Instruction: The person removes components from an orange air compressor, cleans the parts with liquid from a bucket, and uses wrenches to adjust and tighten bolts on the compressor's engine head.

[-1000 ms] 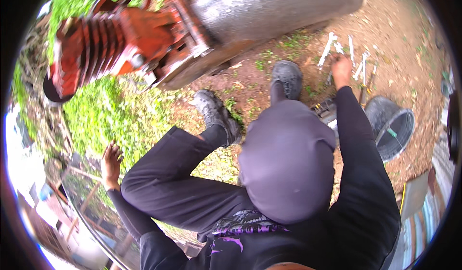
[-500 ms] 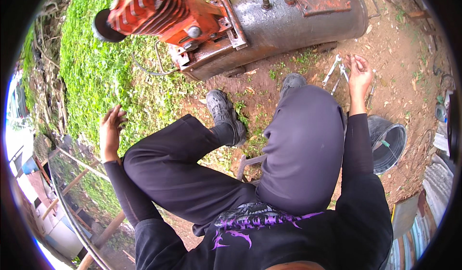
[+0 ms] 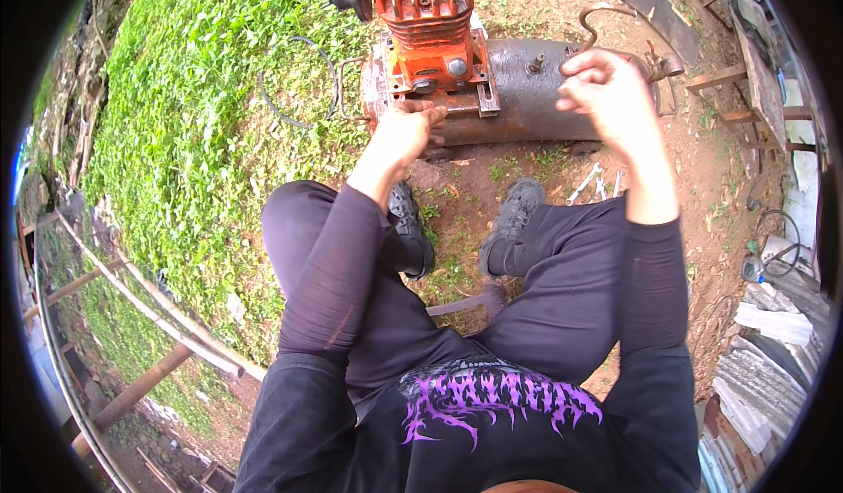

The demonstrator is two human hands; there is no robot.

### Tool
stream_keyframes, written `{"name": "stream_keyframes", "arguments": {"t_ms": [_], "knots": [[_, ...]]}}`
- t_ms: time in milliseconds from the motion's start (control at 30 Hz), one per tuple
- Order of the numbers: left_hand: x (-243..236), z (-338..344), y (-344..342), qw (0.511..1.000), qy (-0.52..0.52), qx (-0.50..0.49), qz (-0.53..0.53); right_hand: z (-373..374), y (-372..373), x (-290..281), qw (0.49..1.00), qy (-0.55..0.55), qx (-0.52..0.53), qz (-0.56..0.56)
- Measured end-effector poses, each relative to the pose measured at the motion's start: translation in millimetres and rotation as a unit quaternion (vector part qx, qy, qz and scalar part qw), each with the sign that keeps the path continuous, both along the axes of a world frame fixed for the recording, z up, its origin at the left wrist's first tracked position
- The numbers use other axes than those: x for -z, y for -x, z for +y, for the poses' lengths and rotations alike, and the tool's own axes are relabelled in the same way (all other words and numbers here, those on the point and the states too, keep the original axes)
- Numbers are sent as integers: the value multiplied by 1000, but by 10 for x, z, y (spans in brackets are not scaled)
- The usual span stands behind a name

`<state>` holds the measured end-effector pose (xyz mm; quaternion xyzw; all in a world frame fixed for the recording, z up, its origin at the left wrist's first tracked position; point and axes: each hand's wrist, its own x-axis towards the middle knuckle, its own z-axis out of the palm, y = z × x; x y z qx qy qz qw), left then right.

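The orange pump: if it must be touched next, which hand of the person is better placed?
Probably the left hand: in the picture its fingers are at the base of the orange pump. The right hand appears over the dark tank, farther right. Contact is unclear.

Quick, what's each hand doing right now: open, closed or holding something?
Left hand: by the orange machine's base; grip cannot be told.
Right hand: fingers loosely curled, no tool visible; whether it holds something small cannot be told.

Outdoors, daylight. Bright green leafy ground cover [image 3: 202, 115] left, brown bare soil [image 3: 711, 203] right; grey corrugated sheets [image 3: 757, 388] lower right, brown round wooden pole [image 3: 143, 389] lower left.
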<state>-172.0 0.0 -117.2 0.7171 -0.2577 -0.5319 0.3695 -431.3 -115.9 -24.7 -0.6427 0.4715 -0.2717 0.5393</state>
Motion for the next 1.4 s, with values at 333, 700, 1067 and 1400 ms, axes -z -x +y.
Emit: {"name": "stream_keyframes", "arguments": {"t_ms": [333,700,1067,1400], "knots": [[326,28,-610,974,-65,-203,70,15,-671,735,984,7,-61,166],[-297,-346,-1083,918,61,168,-355,608,-1576,1367,981,-183,-20,-63],[-339,-706,-1297,854,149,378,-325,688,-1976,1516,976,-198,73,-53],[-417,-490,-1493,858,43,358,-367,653,-2120,1622,971,-206,88,-89]]}}
